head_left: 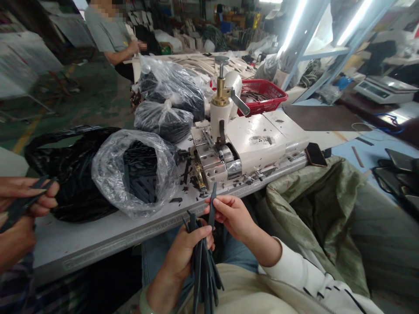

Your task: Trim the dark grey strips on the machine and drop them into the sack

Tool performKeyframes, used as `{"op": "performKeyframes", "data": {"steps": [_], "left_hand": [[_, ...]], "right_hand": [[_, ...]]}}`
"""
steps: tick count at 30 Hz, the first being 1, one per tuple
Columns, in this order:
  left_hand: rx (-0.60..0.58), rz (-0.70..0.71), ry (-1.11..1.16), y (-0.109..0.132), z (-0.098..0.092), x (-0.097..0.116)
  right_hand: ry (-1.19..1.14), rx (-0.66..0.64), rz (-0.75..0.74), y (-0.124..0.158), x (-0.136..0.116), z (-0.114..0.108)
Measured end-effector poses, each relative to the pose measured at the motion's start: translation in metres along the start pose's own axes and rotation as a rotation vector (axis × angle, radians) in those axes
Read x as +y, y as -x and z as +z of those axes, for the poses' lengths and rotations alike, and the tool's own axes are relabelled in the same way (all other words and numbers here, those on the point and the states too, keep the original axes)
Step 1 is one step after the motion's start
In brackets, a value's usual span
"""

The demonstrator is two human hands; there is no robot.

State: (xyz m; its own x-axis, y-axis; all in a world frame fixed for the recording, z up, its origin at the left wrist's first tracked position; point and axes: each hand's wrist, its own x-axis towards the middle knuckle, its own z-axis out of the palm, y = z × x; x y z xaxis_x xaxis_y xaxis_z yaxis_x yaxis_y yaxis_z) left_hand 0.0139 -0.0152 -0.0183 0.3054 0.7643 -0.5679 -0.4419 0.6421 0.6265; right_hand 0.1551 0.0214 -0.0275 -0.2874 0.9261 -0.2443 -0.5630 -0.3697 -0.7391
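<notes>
My left hand (186, 253) is closed around a bundle of dark strips (204, 274) that hang down over my lap. My right hand (229, 213) pinches a single dark strip (212, 203) and holds it upright just in front of the cream machine (252, 146) on the table edge. A clear plastic bag (134, 172) full of dark strips lies open on the table to the left of the machine.
Another person's hands (22, 205) at the far left hold dark strips. A black bag (72, 174), tied bags (166, 96), a red basket (262, 96) and a phone (316, 155) sit on the table. A green sack (314, 209) lies at my right. A person stands behind.
</notes>
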Motion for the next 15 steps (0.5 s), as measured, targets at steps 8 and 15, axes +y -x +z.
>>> {"op": "performKeyframes", "data": {"steps": [8,15], "left_hand": [[-0.057,-0.099,0.093,0.003,-0.006,0.008],[-0.103,-0.141,0.141,0.004,-0.012,0.011]], "right_hand": [[-0.050,-0.005,0.018,-0.004,-0.003,-0.002],[-0.091,0.011,0.046,-0.006,-0.004,0.001]]}}
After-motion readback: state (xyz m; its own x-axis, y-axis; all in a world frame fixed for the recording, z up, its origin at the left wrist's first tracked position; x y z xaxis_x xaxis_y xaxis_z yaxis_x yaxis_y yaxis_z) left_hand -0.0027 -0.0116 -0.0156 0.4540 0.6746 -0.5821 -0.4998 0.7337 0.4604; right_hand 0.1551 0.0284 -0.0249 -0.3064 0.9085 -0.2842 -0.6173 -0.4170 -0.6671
